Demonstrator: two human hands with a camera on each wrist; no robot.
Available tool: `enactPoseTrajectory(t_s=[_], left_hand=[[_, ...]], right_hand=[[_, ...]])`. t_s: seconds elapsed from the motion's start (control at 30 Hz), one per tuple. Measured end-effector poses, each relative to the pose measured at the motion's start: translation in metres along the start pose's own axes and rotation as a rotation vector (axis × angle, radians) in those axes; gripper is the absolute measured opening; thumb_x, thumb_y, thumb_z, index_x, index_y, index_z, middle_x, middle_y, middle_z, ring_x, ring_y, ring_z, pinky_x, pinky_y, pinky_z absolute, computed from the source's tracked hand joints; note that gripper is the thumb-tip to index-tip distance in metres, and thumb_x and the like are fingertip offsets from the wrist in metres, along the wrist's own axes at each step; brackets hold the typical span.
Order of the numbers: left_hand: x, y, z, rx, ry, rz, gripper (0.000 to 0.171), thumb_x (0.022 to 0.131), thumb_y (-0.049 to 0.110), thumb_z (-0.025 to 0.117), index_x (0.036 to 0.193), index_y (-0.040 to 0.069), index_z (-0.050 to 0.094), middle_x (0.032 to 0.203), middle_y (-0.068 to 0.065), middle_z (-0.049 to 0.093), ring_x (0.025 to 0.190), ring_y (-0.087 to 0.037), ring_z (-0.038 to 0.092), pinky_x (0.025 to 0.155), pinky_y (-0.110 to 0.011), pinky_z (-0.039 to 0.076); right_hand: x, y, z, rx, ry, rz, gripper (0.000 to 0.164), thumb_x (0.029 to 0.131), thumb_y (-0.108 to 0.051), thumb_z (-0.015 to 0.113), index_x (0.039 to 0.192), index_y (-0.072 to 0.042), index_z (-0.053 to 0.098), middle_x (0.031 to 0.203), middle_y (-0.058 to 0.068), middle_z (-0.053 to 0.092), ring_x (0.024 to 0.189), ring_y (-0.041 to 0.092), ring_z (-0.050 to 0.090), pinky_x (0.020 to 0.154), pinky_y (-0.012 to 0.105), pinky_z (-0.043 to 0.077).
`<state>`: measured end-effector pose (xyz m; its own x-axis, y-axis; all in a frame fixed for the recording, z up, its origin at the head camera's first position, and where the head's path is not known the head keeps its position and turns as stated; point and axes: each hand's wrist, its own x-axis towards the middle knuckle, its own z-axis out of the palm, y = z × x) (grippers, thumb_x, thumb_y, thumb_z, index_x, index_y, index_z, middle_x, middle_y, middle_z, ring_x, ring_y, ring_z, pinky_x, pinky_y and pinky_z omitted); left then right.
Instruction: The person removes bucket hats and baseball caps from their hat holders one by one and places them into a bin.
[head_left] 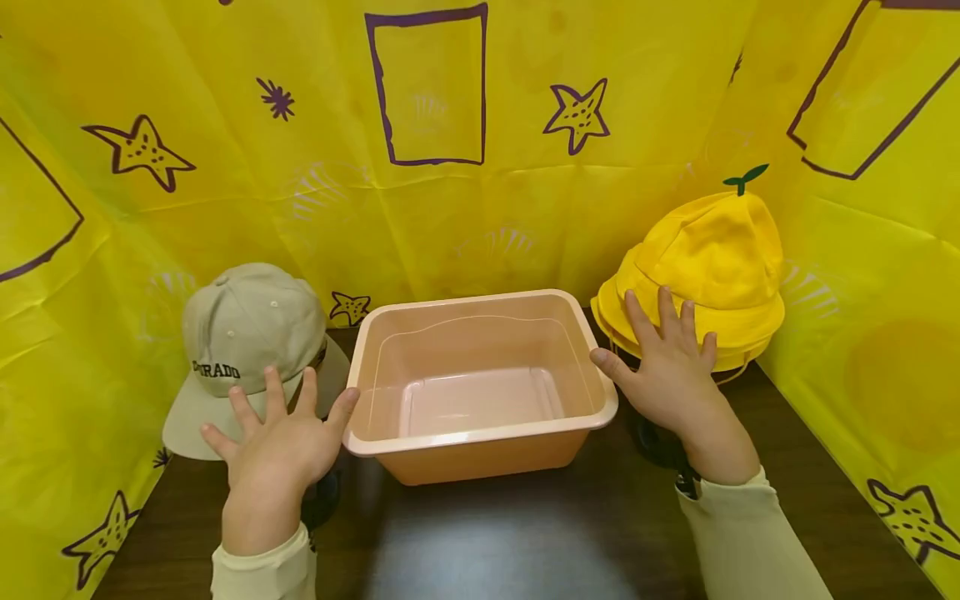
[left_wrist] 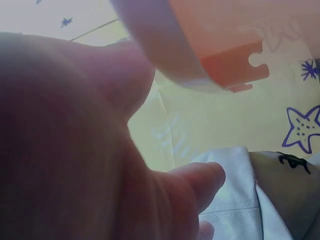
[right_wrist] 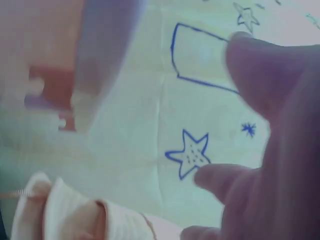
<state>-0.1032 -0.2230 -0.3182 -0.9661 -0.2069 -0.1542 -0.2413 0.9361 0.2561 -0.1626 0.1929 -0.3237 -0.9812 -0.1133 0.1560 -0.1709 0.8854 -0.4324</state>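
Note:
A peach plastic tub stands on the dark table between two hats, with nothing inside it. My left hand is spread at its left, the thumb at the rim; in the left wrist view that thumb overlaps the tub wall, and I cannot tell if it presses. Beyond those fingers sits a beige baseball cap with dark lettering. My right hand has its fingers spread before a yellow bucket hat topped by a green sprout. In the right wrist view its thumb is apart from the tub.
Yellow cloth walls with purple starfish drawings enclose the back and both sides. A dark wooden table extends in front of the tub. Cords hang from the yellow hat's brim. Dark wrist devices show under the wrists.

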Motion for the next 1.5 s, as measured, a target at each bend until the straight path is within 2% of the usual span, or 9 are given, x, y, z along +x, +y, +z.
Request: enactPoseTrajectory(t_s=[0.27,0.47,0.67,0.83,1.07,1.17,1.27,1.47,1.5], left_hand=[[-0.001,-0.003,0.0,-0.004,0.003,0.007,0.099,0.091,0.08,0.012,0.16,0.008,0.01,0.155,-0.031,-0.019,0.131,-0.059,-0.029,0.085,-0.078,-0.025],[-0.001,-0.005,-0.002,-0.012,0.006,0.004,0.099,0.091,0.08,0.012,0.16,0.009,0.008,0.155,-0.031,-0.02,0.131,-0.059,-0.03,0.085,-0.079,-0.024],[-0.001,-0.015,-0.003,-0.062,0.032,-0.008,0.097,0.091,0.081,0.013,0.16,0.014,0.001,0.154,-0.028,-0.026,0.127,-0.059,-0.035,0.083,-0.081,-0.022],[-0.001,-0.034,-0.007,-0.112,0.067,-0.022,0.095,0.092,0.079,0.018,0.159,0.015,-0.008,0.151,-0.026,-0.034,0.122,-0.061,-0.038,0.08,-0.083,-0.021],[-0.003,-0.066,-0.019,-0.198,0.109,-0.067,0.092,0.097,0.072,0.023,0.154,0.014,-0.022,0.146,-0.025,-0.042,0.12,-0.068,-0.033,0.081,-0.088,-0.006],[-0.004,-0.084,-0.023,-0.267,0.11,-0.075,0.091,0.101,0.065,0.027,0.15,0.014,-0.028,0.145,-0.024,-0.045,0.12,-0.071,-0.028,0.087,-0.086,-0.001],[-0.004,-0.104,-0.022,-0.371,0.114,-0.07,0.092,0.102,0.059,0.033,0.147,0.012,-0.032,0.143,-0.026,-0.046,0.124,-0.068,-0.026,0.095,-0.081,-0.001],[-0.003,-0.14,-0.018,-0.58,0.132,-0.122,0.095,0.102,0.053,0.039,0.145,0.015,-0.037,0.146,-0.026,-0.043,0.132,-0.052,-0.032,0.103,-0.072,-0.008],[-0.002,-0.145,-0.016,-0.622,0.13,-0.144,0.095,0.102,0.054,0.04,0.145,0.019,-0.037,0.147,-0.024,-0.043,0.139,-0.055,-0.015,0.108,-0.069,0.004]], right_hand=[[-0.008,-0.002,-0.005,0.306,-0.015,-0.139,0.094,0.096,-0.055,0.059,0.161,-0.021,0.0,0.163,0.012,-0.015,0.146,0.042,-0.013,0.105,0.074,-0.001],[-0.01,0.001,0.009,0.508,-0.067,-0.246,0.099,0.091,-0.05,0.068,0.161,-0.025,0.003,0.165,0.007,-0.01,0.148,0.034,-0.006,0.106,0.072,0.006],[-0.011,0.002,0.032,0.508,-0.137,-0.274,0.109,0.083,-0.055,0.075,0.162,-0.023,0.006,0.164,0.013,-0.006,0.147,0.039,0.001,0.106,0.071,0.014],[-0.013,0.002,0.042,0.496,-0.162,-0.26,0.116,0.077,-0.055,0.081,0.162,-0.019,0.009,0.164,0.016,-0.001,0.145,0.045,0.009,0.105,0.07,0.02],[-0.012,0.003,0.048,0.43,-0.156,-0.208,0.121,0.073,-0.045,0.088,0.16,-0.009,0.012,0.164,0.019,0.0,0.145,0.044,0.01,0.107,0.067,0.02],[-0.013,0.003,0.049,0.424,-0.155,-0.18,0.124,0.072,-0.045,0.088,0.159,-0.002,0.01,0.163,0.02,0.001,0.146,0.043,0.009,0.109,0.065,0.018],[-0.012,0.002,0.05,0.44,-0.154,-0.161,0.127,0.071,-0.046,0.088,0.158,0.002,0.009,0.164,0.019,0.001,0.146,0.042,0.008,0.11,0.063,0.017],[-0.012,0.001,0.051,0.477,-0.159,-0.144,0.128,0.07,-0.044,0.09,0.158,0.001,0.008,0.164,0.017,0.001,0.146,0.039,0.008,0.111,0.062,0.015],[-0.012,0.001,0.051,0.48,-0.159,-0.143,0.129,0.07,-0.044,0.09,0.158,0.001,0.008,0.164,0.018,0.001,0.146,0.039,0.008,0.111,0.062,0.015]])
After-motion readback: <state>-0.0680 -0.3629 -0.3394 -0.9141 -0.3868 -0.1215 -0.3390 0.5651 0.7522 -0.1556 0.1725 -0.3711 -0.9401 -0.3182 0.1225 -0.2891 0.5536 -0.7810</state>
